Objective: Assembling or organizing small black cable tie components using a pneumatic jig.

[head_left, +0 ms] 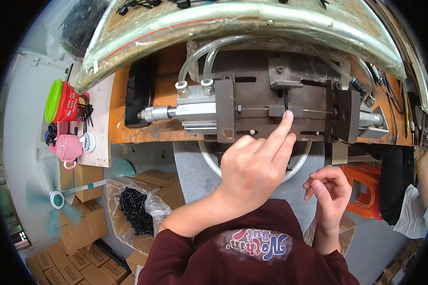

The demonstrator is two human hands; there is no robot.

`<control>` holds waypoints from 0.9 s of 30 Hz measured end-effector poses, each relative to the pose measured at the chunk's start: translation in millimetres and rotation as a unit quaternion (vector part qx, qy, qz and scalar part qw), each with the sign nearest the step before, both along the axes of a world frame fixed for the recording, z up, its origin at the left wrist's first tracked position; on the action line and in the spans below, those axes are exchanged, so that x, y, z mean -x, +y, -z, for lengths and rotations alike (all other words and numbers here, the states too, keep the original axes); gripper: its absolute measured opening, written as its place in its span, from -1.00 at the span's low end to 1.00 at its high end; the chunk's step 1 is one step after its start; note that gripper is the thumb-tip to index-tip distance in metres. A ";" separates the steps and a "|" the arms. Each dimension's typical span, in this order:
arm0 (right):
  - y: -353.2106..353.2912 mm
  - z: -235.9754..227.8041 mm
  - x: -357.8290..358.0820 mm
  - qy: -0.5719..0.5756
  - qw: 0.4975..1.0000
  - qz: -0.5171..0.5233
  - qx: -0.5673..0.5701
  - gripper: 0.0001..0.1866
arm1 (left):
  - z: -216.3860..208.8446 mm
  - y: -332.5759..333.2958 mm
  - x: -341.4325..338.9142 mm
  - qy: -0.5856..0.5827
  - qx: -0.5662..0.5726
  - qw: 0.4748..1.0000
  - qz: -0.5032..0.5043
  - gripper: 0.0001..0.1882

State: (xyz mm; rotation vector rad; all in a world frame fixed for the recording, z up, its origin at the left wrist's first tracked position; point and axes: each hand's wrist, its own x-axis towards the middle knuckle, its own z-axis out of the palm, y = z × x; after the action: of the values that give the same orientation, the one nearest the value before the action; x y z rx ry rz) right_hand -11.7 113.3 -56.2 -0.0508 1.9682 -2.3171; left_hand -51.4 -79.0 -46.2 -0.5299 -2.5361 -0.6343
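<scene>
1. at the far left, a pink mug (69,148) stands on the pale table.
2. next, a clear plastic bag (115,213) holds many black plastic parts (137,211), inside a carton.
3. on the orange bench, a pneumatic cylinder (195,114) lies horizontally, with two clear air tubes above it.
4. the left hand (257,164) has its index and middle fingers stretched forward; its thumb is hidden, so i cannot tell if it pinches something.
5. the small dark grey block (276,112) is in the middle of the fixture, and the index fingertip seems to touch it.
6. the right hand (330,192) is half spread near the lap, fingers loosely bent, thumb near the fingertips.
7. an orange plastic stool (362,187) is behind it, to the right.
</scene>
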 end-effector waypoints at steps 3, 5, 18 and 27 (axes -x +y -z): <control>0.7 -12.0 11.8 0.044 0.999 -0.015 -0.019 -0.88 | -1.9 0.5 0.3 0.004 -0.006 1.000 -0.002 -0.71; 4.0 -28.9 26.3 0.114 0.992 -0.036 -0.049 -0.87 | -2.5 -0.1 0.4 0.006 -0.007 1.000 -0.003 -0.72; -44.4 -135.5 239.3 0.632 0.567 0.011 -0.529 -0.71 | -70.9 -32.1 21.1 -0.008 -0.103 0.991 0.088 -0.59; -84.9 -149.5 276.6 0.498 0.482 -0.191 -0.695 -0.71 | -65.1 -24.3 15.8 0.016 -0.172 0.977 0.125 -0.71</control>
State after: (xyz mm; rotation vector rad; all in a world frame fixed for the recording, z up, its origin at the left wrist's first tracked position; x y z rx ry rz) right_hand -288.3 28.4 93.3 -1.6445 2.9841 0.3477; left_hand -67.2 -103.3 18.9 -0.7299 -2.2750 -1.1197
